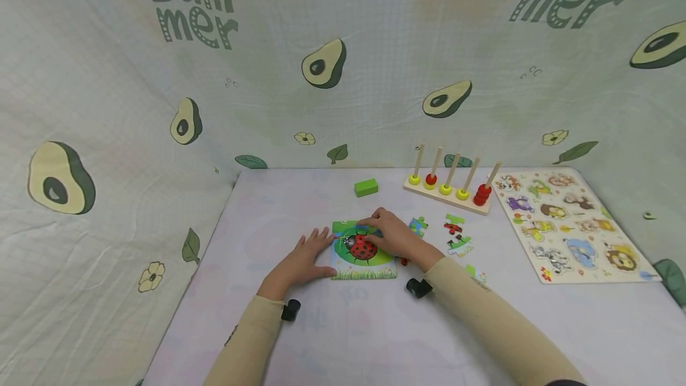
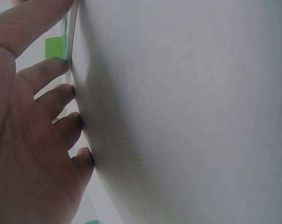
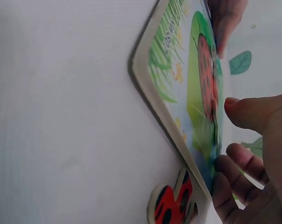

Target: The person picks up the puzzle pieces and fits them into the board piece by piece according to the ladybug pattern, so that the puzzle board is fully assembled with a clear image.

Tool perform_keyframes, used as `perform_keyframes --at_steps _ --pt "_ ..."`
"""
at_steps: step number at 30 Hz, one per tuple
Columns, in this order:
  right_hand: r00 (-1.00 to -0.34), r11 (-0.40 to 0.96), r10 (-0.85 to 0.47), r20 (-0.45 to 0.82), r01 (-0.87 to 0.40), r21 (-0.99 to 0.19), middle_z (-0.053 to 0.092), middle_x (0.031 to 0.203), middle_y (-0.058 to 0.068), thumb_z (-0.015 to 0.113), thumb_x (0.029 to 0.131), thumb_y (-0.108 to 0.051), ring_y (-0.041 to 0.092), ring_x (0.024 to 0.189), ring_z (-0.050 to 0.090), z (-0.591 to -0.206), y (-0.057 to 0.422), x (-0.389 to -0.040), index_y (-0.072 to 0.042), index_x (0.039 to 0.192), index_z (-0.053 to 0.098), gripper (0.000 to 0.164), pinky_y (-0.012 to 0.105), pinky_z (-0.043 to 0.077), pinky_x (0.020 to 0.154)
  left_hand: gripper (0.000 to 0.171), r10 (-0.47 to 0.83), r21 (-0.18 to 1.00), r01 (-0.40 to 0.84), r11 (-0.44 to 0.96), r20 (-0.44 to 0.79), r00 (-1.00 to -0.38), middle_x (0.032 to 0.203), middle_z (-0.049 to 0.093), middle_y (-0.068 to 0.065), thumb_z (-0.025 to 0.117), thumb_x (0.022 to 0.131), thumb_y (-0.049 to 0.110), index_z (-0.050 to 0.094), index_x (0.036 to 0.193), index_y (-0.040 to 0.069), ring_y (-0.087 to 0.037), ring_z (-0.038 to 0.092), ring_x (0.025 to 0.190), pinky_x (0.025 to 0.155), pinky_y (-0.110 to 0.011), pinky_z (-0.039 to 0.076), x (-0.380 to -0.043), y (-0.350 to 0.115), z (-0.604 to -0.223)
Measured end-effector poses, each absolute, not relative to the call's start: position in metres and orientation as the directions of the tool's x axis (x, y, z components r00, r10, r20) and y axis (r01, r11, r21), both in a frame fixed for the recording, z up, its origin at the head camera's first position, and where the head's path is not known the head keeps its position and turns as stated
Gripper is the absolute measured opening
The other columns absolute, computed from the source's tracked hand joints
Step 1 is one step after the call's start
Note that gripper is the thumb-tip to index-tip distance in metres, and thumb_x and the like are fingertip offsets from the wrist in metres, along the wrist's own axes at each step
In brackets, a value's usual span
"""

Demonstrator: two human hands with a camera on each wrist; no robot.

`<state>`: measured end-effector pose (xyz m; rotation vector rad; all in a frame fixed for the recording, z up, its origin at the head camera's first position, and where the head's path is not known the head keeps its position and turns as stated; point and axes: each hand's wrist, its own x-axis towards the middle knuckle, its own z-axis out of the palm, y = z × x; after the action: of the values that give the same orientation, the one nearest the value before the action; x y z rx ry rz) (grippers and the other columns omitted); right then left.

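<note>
A wooden ladybug puzzle board (image 1: 364,273) lies flat on the table between both hands. My left hand (image 1: 302,262) rests at its left edge, fingers spread, thumb near the lower left corner; in the left wrist view the fingertips (image 2: 59,95) touch down by the board. Over the board's upper right part is my right hand (image 1: 396,238), its fingertips on the top area and its thumb above the ladybug picture (image 3: 207,77). No piece shows clearly in its fingers. Beside the board's right edge sits a red, black-spotted puzzle piece (image 3: 171,205), mostly hidden by the right hand in the head view.
Loose puzzle pieces (image 1: 460,246) lie to the right, some partly behind the right arm. A green block (image 1: 366,187) stands behind the board. Further right are a peg stand (image 1: 443,196) with red and yellow rings and an animal puzzle board (image 1: 563,273). Patterned cloth hangs behind.
</note>
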<state>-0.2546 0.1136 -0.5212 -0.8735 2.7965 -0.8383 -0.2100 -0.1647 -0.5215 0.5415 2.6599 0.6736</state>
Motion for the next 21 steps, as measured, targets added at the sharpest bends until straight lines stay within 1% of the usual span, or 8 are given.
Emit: perform_keyframes --at_steps 8,14,18,21 --pt "-0.832 0.668 -0.550 0.070 -0.489 -0.560 0.055 0.117 0.011 0.067 0.100 -0.021 0.022 0.099 0.055 -0.517 0.128 -0.252 -0.017 0.140 0.064 0.040 0.040 0.050 0.083 0.088 0.463 0.525 0.309 0.793 -0.190 -0.866 0.168 0.023 -0.008 0.080 0.087 0.043 0.038 0.159 0.014 -0.031 0.009 0.156 0.127 -0.049 0.004 -0.210 -0.165 -0.521" --pt "-0.843 0.650 -0.535 0.048 -0.447 -0.615 0.055 0.120 0.013 0.067 0.100 -0.021 0.021 0.097 0.055 -0.509 0.138 -0.246 -0.017 0.140 0.064 0.041 0.038 0.049 0.081 0.088 0.467 0.524 0.313 0.792 -0.189 -0.864 0.168 0.023 -0.009 0.080 0.087 0.042 0.038 0.159 0.013 -0.032 0.009 0.156 0.127 -0.050 0.004 -0.210 -0.165 -0.521" --pt "-0.843 0.637 -0.534 0.064 -0.451 -0.625 0.056 0.118 0.016 0.068 0.099 -0.019 0.021 0.093 0.054 -0.504 0.146 -0.243 -0.015 0.139 0.065 0.040 0.038 0.049 0.078 0.088 0.471 0.527 0.318 0.788 -0.184 -0.863 0.168 0.023 -0.010 0.080 0.087 0.042 0.037 0.159 0.013 -0.032 0.009 0.156 0.127 -0.050 0.004 -0.210 -0.165 -0.522" --pt "-0.851 0.648 -0.522 0.061 -0.443 -0.620 0.057 0.117 0.014 0.068 0.099 -0.019 0.021 0.092 0.054 -0.504 0.153 -0.243 -0.017 0.138 0.065 0.039 0.036 0.048 0.077 0.088 0.472 0.531 0.318 0.785 -0.181 -0.863 0.167 0.023 -0.010 0.080 0.087 0.041 0.038 0.159 0.013 -0.032 0.009 0.156 0.127 -0.050 0.004 -0.209 -0.165 -0.522"
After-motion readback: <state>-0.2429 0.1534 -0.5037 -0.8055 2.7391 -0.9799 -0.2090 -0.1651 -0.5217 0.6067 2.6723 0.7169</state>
